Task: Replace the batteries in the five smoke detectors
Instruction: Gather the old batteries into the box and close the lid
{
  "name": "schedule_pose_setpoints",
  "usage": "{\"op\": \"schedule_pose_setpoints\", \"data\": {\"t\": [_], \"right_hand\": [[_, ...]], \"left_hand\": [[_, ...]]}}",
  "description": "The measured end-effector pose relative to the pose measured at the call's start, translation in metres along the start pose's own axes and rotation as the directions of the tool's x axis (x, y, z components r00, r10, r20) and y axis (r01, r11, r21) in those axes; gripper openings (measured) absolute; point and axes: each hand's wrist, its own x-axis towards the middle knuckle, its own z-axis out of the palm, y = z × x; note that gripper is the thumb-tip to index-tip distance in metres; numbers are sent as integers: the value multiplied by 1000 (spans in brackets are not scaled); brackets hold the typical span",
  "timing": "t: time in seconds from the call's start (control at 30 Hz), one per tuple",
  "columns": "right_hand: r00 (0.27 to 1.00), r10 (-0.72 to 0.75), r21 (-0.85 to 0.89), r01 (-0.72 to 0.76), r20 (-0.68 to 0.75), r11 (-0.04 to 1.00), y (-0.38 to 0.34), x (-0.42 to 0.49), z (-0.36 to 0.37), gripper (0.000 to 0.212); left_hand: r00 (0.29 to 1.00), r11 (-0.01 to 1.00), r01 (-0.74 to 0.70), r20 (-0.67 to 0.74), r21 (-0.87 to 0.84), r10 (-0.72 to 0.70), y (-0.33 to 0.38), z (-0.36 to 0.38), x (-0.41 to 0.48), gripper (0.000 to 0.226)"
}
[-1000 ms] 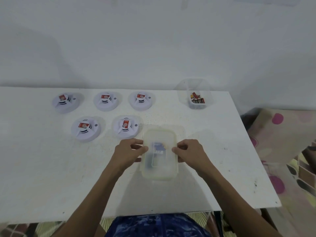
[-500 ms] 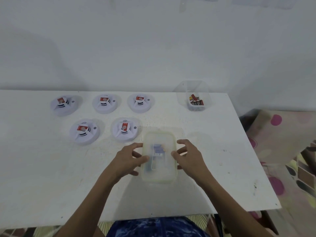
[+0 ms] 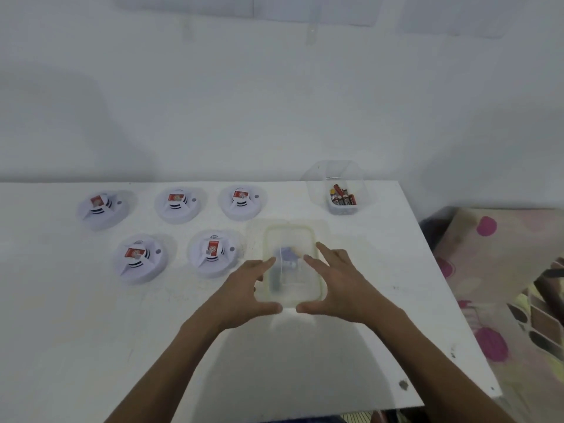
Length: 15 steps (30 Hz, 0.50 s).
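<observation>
Nearest, both hands are spread open with fingers splayed, the left hand [image 3: 244, 288] at 9 o'clock and the right hand [image 3: 341, 285] at 3 o'clock of a lidded, rectangular translucent plastic box [image 3: 291, 261] on the scuffed white worktop [image 3: 91, 331]. Inside shows a blurred purple-blue item [image 3: 287, 256]. Beyond, at 10 o'clock, lie five round white plastic smoke detectors [image 3: 139, 259]. At 1 o'clock stands a clear plastic tub [image 3: 335, 181] of red-and-black batteries [image 3: 342, 198].

The counter [image 3: 91, 331] is matt white, scuffed and specked. Smooth white plastic detectors [image 3: 139, 259]; a cloudy plastic box [image 3: 291, 239]; a clear plastic tub [image 3: 335, 178], far right.
</observation>
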Motion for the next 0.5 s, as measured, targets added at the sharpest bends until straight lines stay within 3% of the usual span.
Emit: {"op": "schedule_pose_setpoints", "data": {"t": [0.17,0.37,0.5], "right_hand": [[1000,-27,-220,25,-5,975,25,33,-19,97],[991,-95,-330,60,-90,942,54,81,-42,86],[995,-57,-351,24,-82,936,66,111,-57,82]], "left_hand": [[999,975,-41,16,216,38,6,-4,35,90],[996,919,-54,-42,389,77,16,-16,92,84],[994,851,-75,-29,520,105,18,-30,130,82]]}}
